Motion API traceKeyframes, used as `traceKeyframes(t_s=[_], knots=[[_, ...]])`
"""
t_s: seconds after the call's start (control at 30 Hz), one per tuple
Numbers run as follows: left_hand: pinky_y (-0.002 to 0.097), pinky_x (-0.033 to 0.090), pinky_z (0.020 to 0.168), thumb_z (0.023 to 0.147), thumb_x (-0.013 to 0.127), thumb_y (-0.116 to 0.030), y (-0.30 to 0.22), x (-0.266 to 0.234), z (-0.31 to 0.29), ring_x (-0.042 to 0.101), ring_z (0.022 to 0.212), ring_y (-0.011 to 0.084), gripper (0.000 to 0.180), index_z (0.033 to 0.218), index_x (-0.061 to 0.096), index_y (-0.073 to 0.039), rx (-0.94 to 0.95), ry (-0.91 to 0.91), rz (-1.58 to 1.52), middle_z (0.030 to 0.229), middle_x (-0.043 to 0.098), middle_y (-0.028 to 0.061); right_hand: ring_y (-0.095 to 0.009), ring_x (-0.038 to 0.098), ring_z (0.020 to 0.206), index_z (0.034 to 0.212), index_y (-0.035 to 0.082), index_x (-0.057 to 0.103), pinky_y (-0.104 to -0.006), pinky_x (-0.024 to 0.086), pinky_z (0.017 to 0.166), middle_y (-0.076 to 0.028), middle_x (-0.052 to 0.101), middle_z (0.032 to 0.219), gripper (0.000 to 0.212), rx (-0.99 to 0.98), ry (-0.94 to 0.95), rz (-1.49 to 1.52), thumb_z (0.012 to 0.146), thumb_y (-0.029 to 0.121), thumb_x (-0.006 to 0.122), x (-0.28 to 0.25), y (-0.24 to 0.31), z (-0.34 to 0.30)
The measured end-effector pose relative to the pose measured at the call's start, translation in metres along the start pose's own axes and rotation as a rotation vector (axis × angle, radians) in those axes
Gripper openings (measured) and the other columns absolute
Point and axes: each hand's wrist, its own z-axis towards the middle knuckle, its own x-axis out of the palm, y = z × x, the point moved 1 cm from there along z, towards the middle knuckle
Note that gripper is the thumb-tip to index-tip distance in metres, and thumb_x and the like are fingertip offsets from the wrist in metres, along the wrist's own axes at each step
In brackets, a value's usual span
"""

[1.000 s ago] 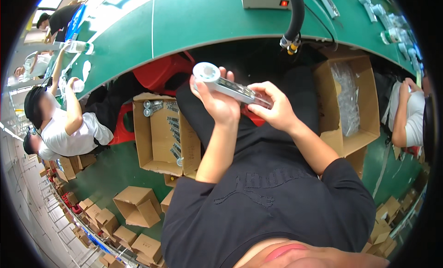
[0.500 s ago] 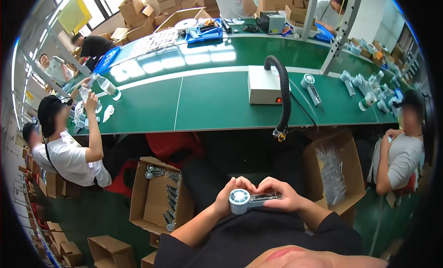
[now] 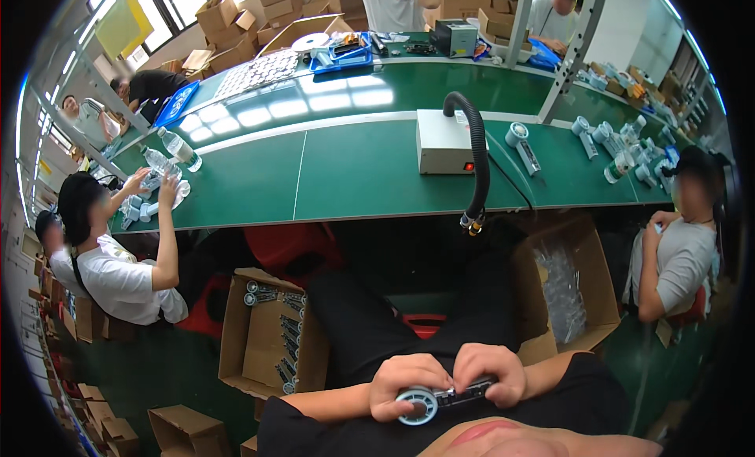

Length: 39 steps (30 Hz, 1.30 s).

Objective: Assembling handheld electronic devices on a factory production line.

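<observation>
A small handheld fan with a round light-blue head is held close to my body, in front of my dark shirt. Its handle lies sideways to the right, and dark inner parts show along it. My left hand is closed round the fan head, thumb on its rim. Around the handle my right hand is closed, its thumb and fingers pressing on it near the far end. The fingertips of both hands almost meet over the joint between head and handle.
On the green workbench stands a white box with a bent black hose. Another fan lies beside it. A carton of fan parts is at my left, a carton with clear plastic pieces at my right. Co-workers sit either side.
Both hands have drawn the fan down closer to my body, and its head has tilted. My left fingers now wrap over the head. The left co-worker has lowered a bottle to the bench.
</observation>
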Motion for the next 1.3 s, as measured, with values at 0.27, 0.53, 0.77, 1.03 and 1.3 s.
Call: traceKeyframes(t_s=[0.27, 0.53, 0.77, 1.03, 1.3], knots=[[0.0423, 0.061, 0.079, 0.093, 0.059, -0.04, -0.025, 0.015, 0.003, 0.074, 0.09, 0.0387, 0.058, 0.115, 0.072, 0.013, 0.18, 0.074, 0.096, 0.108, 0.073, 0.0283, -0.024, 0.068, 0.084, 0.101, 0.002, 0.079, -0.0339, 0.051, 0.073, -0.009, 0.076, 0.1, 0.038, -0.147, 0.103, -0.108, 0.1, 0.039, 0.069, 0.015, 0.022, -0.004], [0.0416, 0.06, 0.078, 0.094, 0.057, -0.036, -0.007, 0.003, -0.009, 0.075, 0.086, 0.0372, 0.056, 0.117, 0.071, 0.013, 0.117, 0.051, -0.003, 0.102, 0.074, 0.028, -0.025, 0.067, 0.086, 0.103, 0.004, 0.076, -0.0374, 0.05, 0.078, -0.009, 0.076, 0.102, 0.03, -0.049, 0.1, -0.117, 0.101, 0.033, 0.066, 0.017, 0.02, -0.003], [0.0443, 0.065, 0.079, 0.093, 0.054, -0.037, 0.002, 0.003, -0.019, 0.074, 0.082, 0.0367, 0.055, 0.106, 0.071, 0.014, 0.225, -0.008, -0.069, 0.09, 0.073, 0.027, -0.024, 0.066, 0.087, 0.098, 0.005, 0.077, -0.0359, 0.051, 0.076, -0.007, 0.075, 0.101, 0.033, -0.041, 0.161, -0.129, 0.1, 0.036, 0.069, 0.027, 0.022, 0.016], [0.0369, 0.059, 0.077, 0.099, 0.051, -0.054, 0.042, -0.073, -0.037, 0.072, 0.08, 0.0263, 0.064, 0.102, 0.072, 0.007, -0.306, -0.271, -0.219, 0.091, 0.074, 0.0178, -0.022, 0.067, 0.097, 0.107, 0.004, 0.072, -0.0363, 0.052, 0.087, -0.009, 0.07, 0.106, 0.045, 0.331, -0.014, 0.09, 0.103, 0.048, 0.064, 0.003, -0.033, 0.076], [0.0485, 0.065, 0.088, 0.107, 0.044, -0.042, 0.065, -0.121, -0.053, 0.075, 0.104, 0.0349, 0.043, 0.106, 0.065, -0.005, -0.34, -0.968, -1.24, 0.108, 0.074, 0.0188, -0.018, 0.062, 0.108, 0.114, 0.006, 0.066, -0.036, 0.047, 0.1, -0.007, 0.068, 0.113, 0.079, 0.647, -0.218, 0.534, 0.109, 0.071, 0.021, -0.03, -0.133, 0.164]])
